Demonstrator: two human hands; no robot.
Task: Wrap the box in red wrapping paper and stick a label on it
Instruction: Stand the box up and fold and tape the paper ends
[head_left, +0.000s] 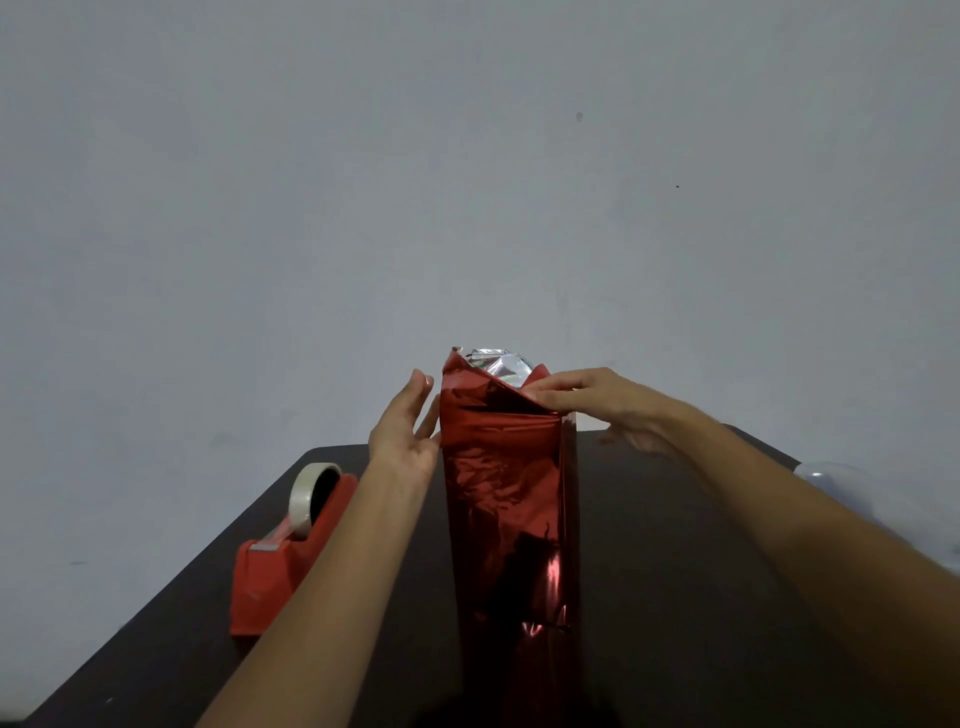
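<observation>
A tall box (511, 519) stands upright on the dark table (675, 571), covered in shiny red wrapping paper. At its top end the paper (498, 366) is open and shows its silver inner side. My right hand (597, 402) pinches a paper flap at the top right corner. My left hand (408, 426) is flat against the box's upper left side, fingers spread, holding nothing. No label is in view.
A red tape dispenser (283, 566) with a roll of clear tape (311, 496) sits on the table to the left of the box, under my left forearm. A pale rounded object (831, 480) lies at the table's right edge. A grey wall stands behind.
</observation>
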